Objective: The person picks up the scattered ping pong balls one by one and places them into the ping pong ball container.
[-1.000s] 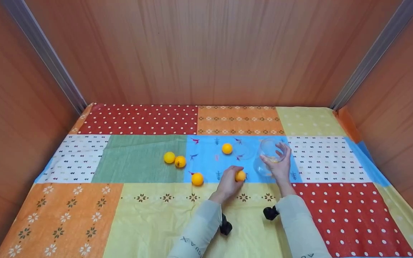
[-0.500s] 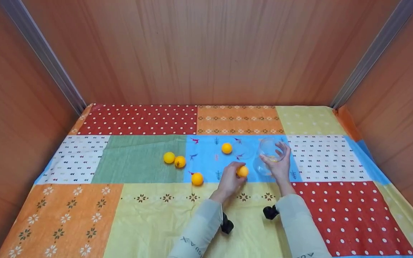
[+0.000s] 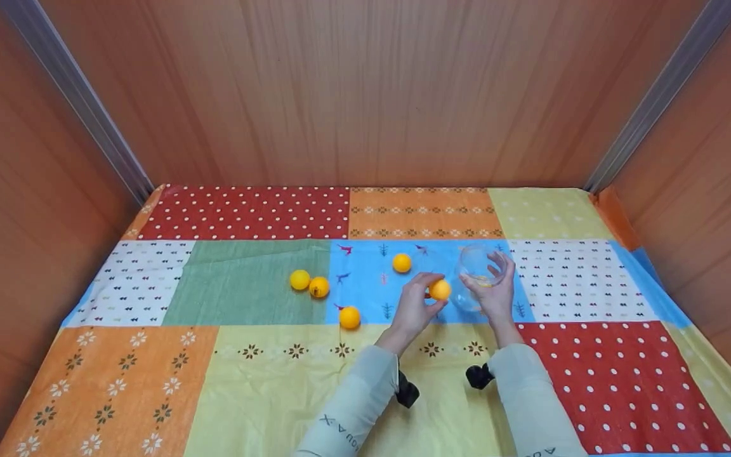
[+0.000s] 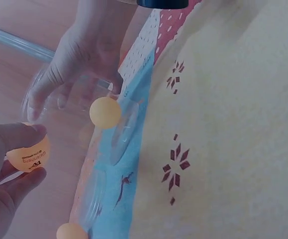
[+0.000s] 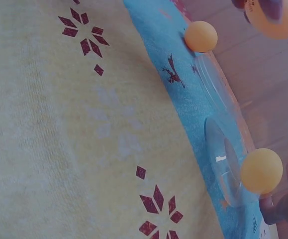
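My left hand (image 3: 417, 306) pinches an orange ping-pong ball (image 3: 440, 290) between thumb and fingers. Printed lettering shows on that ball in the left wrist view. Just right of it, my right hand (image 3: 496, 293) grips a clear container (image 3: 465, 297) around its upper part, its round base on the blue patch of the cloth. Through the container's wall another ping-pong ball (image 4: 105, 112) shows near the base; in the head view the right hand mostly hides it. The held ball is beside the container, level with its wall in the head view.
A clear round lid (image 5: 216, 85) lies on the blue patch, with a loose ball (image 3: 401, 263) beside it. Farther left are a ball (image 3: 349, 317) near the yellow patch and two touching balls (image 3: 309, 283) on green. Wooden panels (image 3: 365, 95) enclose the patchwork-covered table.
My left hand has lifted the ball up and to the right, closer to the container. The right hand and container have stayed in place, as have the loose balls.
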